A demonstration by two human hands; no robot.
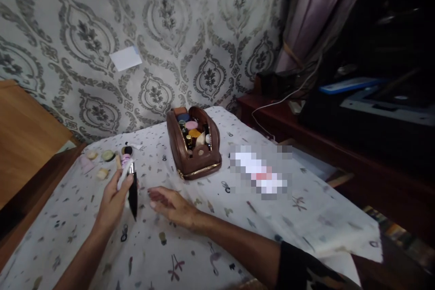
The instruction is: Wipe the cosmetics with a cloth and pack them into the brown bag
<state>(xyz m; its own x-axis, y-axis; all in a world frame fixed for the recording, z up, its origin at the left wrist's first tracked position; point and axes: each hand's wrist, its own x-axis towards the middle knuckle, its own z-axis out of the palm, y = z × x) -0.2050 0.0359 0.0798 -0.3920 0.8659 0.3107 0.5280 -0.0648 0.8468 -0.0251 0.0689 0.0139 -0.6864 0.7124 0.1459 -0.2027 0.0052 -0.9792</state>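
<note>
My left hand [113, 195] is closed around what looks like a makeup brush [133, 195], with a silver collar and a black tapering end pointing down. A white item, its kind unclear, lies against the brush in the same grip. To the right, my right hand [173, 206] hovers over the tablecloth, fingers apart and holding nothing. Beyond it stands a brown cosmetic bag [195, 172], unzipped, packed with small bottles and colourful items. Just past my left hand are a pink-and-white container [125, 159], a dark round item [128, 150] and a green-topped jar [108, 156].
A patterned white tablecloth [190, 244] covers the table. More small items, including a pink one [87, 164], lie at the left. A blurred, pixelated object [260, 170] lies right of the bag. A white cable [288, 97] runs along the dark furniture at the right.
</note>
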